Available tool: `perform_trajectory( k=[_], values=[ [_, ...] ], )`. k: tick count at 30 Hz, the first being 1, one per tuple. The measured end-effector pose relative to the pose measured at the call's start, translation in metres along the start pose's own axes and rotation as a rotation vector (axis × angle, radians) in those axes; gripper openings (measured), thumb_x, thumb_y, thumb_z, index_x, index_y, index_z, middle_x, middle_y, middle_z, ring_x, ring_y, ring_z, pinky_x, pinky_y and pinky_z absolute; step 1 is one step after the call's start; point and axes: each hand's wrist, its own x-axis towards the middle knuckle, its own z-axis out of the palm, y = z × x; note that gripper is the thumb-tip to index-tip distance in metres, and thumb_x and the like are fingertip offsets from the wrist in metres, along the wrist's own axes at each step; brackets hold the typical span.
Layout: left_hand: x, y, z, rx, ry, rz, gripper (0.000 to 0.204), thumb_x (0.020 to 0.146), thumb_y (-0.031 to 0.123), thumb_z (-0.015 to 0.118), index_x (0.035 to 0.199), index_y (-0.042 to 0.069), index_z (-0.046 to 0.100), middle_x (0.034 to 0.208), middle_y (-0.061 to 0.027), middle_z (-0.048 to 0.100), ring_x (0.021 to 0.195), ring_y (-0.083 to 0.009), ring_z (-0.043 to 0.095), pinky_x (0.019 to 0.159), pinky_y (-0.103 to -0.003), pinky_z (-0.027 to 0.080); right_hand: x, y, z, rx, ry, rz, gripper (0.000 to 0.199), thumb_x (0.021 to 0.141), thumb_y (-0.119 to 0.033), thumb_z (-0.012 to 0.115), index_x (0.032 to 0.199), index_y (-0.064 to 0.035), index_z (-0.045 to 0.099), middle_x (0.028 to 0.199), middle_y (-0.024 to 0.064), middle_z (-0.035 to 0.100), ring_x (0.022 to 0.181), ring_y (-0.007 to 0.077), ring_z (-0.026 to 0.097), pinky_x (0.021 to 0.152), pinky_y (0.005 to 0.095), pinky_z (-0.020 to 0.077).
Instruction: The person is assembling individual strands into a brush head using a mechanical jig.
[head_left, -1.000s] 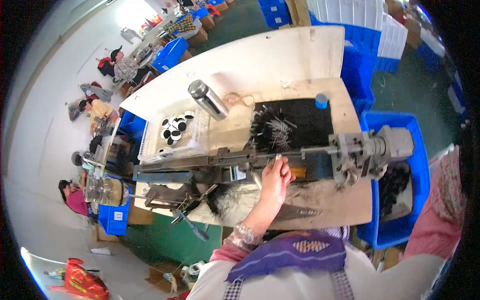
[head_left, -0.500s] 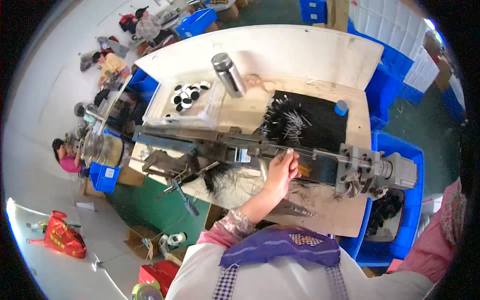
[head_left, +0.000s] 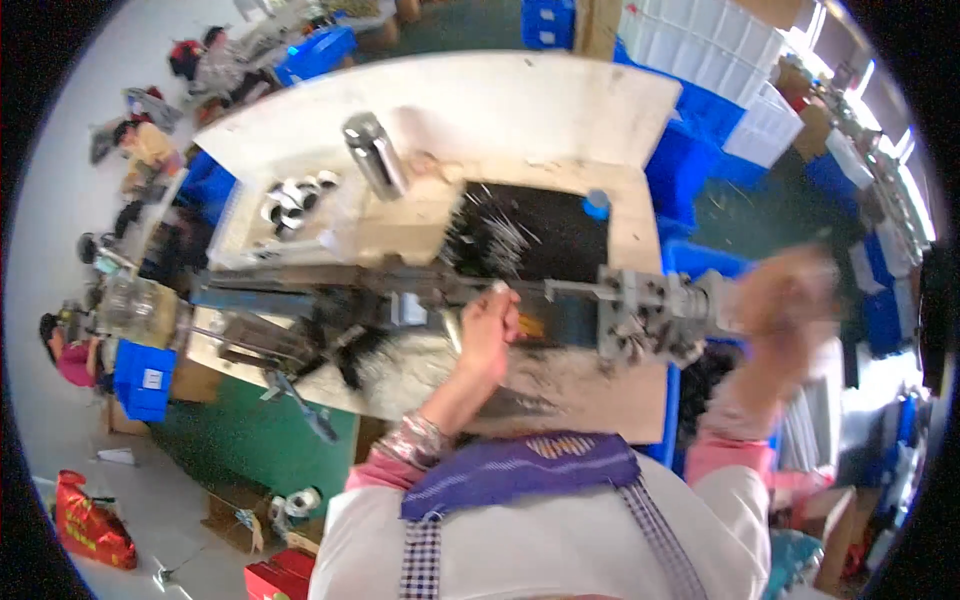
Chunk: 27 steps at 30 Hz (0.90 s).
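the long metal machine (head_left: 330, 275) spans the surface (head_left: 620, 395); on its near left side, dark strands (head_left: 355, 355) could snag in a moving part if the patterned cuff (head_left: 415, 440) dragged them. at its middle the left hand (head_left: 487, 325) has its fingers curled closed, what they pinch too small to tell; if the rail moved, they could be nipped. reaching farther could scatter the thin rods (head_left: 510, 248) on the black mat (head_left: 570, 235) just beyond. the right hand (head_left: 790, 300), blurred beside the machine's grey right end (head_left: 665, 310), might bump it through a hasty swing; i cannot tell whether its fingers are open or gripping. for room, the tray (head_left: 330, 225) and steel flask (head_left: 376, 155) crowd the far left, a raised white board (head_left: 540, 100) bounds the far side, the person's purple cloth (head_left: 530, 475) lies close to the near edge, and a blue bin (head_left: 700, 260) flanks the right edge.
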Motion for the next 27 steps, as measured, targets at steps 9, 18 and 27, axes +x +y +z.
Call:
perform_trajectory(
  k=[9, 18, 27],
  values=[
    [0.002, 0.009, 0.001, -0.106, -0.044, 0.011, 0.025, 0.097, 0.027, 0.052, 0.087, 0.005, 0.055, 0.058, 0.0059, 0.038, 0.046, -0.0062, 0.033, 0.053, -0.027, 0.04, -0.105, 0.165, 0.103, -1.12, -0.517, 0.264, 0.026, 0.079, -0.007, 0.053, 0.105, -0.0027, 0.051, 0.098, 0.0209, 0.053, 0.08, 0.0418, 0.06, 0.067, 0.0492, 0.0509],
    [-0.001, 0.002, 0.001, -0.114, -0.029, 0.025, 0.026, 0.096, 0.029, 0.053, 0.086, 0.006, 0.055, 0.057, 0.0052, 0.037, 0.045, -0.0067, 0.033, 0.051, -0.027, 0.04, -0.077, 0.209, 0.095, -1.438, -0.614, 0.203, 0.008, 0.08, -0.005, 0.051, 0.087, -0.0004, 0.049, 0.086, 0.016, 0.057, 0.076, 0.0322, 0.064, 0.058, 0.0433, 0.0531],
    [-0.005, 0.01, 0.001, -0.102, -0.004, 0.004, 0.027, 0.099, 0.028, 0.048, 0.085, 0.005, 0.055, 0.056, 0.0044, 0.037, 0.045, -0.0062, 0.032, 0.048, -0.025, 0.038, 0.01, 0.102, 0.116, -1.279, -0.62, 0.039, 0.013, 0.08, -0.004, 0.053, 0.093, -0.0043, 0.052, 0.083, 0.0154, 0.063, 0.083, 0.034, 0.063, 0.067, 0.0437, 0.0507]
  ],
)
